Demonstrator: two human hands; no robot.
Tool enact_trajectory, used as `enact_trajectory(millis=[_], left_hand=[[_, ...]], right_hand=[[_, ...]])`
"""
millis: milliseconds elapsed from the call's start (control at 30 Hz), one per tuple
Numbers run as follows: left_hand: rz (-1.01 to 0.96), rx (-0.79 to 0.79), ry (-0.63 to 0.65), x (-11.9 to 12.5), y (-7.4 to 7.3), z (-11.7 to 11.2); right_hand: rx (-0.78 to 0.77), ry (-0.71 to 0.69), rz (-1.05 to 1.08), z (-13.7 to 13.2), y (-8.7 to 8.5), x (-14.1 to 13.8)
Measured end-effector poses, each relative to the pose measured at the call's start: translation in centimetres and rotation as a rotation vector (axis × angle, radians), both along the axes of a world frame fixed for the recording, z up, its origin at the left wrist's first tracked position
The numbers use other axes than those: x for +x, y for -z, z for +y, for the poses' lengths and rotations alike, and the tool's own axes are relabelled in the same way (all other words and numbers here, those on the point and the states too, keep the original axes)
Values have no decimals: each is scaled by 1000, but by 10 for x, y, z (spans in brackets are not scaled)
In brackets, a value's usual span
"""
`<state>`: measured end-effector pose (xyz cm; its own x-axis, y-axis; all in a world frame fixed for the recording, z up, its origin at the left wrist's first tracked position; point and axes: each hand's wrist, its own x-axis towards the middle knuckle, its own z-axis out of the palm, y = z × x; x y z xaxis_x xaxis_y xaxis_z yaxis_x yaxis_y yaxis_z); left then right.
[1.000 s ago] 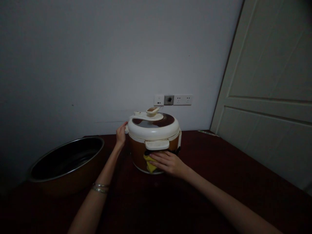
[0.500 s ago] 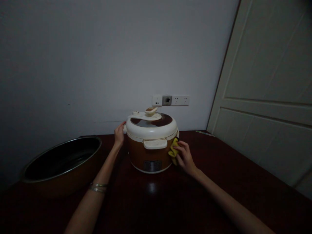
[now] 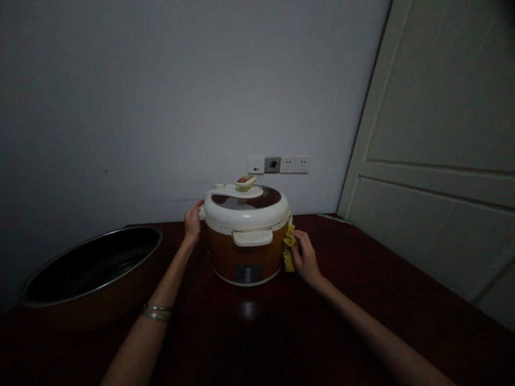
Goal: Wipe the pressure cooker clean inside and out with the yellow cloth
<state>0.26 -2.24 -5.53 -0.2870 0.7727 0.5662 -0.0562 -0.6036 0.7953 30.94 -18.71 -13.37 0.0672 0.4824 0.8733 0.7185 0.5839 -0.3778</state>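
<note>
An electric pressure cooker (image 3: 249, 253) with a brown body and a white-rimmed lid (image 3: 246, 208) stands upright on the dark red table (image 3: 257, 343). At its left side, my left hand (image 3: 193, 221) grips the white side handle (image 3: 202, 213); part of the fingers is hidden behind it. My right hand (image 3: 306, 261) is closed on a crumpled yellow cloth (image 3: 288, 251), which it holds against the cooker's right side, below the lid rim. Another white handle (image 3: 252, 237) faces me at the front, above a silvery label (image 3: 248, 273).
A large, dark-lined basin-like pan (image 3: 96, 292) stands on the left of the table. Behind the cooker, wall sockets (image 3: 295, 164) sit on the pale wall (image 3: 181, 96). A panelled door (image 3: 434, 161) is at the right. A thin strip (image 3: 333, 219) lies by the back edge.
My right hand has shifted the yellow cloth slightly along the cooker's right side, further round its edge. My left hand stays at the handle. The whole view has moved a little.
</note>
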Motion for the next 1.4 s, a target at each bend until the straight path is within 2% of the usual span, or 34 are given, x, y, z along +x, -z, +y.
enact_trajectory(millis=[100,167,233,367,433,500,600,667,733,833,933,1067,1267,1400], left_hand=[[-11,-1,-1,1,-2,-1],[-11,0,-8,2,-3,-3],[-2,5,-19,3,-4,-6],[18,14,-18,2,-4,-8],[22,21,-15,2,-4,-8],[22,25,-17,2,-3,-7],[8,15,-21,3,-4,-7],[-3,8,-18,3,-5,-7],[-11,4,-13,4,-5,-7],[-20,-9,-8,5,-5,-8],[-22,-11,-8,5,-5,-8],[-22,-14,-15,7,-6,-8],[-50,-32,-20,8,-5,-3],[-47,-6,-28,8,-2,0]], right_hand=[[-107,-23,-24,-10,29,2],[-146,-25,-30,-14,33,3],[-134,-13,-23,-13,21,4],[-25,30,48,-4,-21,2],[1,40,109,-1,-26,-1],[-29,39,173,-2,-13,-4],[-168,42,315,-7,25,-14],[-317,14,499,-8,49,-23],[-479,-80,757,-6,59,-32],[-622,-244,1130,3,51,-40],[-653,-219,1340,11,32,-40],[-622,-130,1372,15,22,-40],[-502,-53,1378,7,33,-65],[-472,-62,1377,-8,39,-84]])
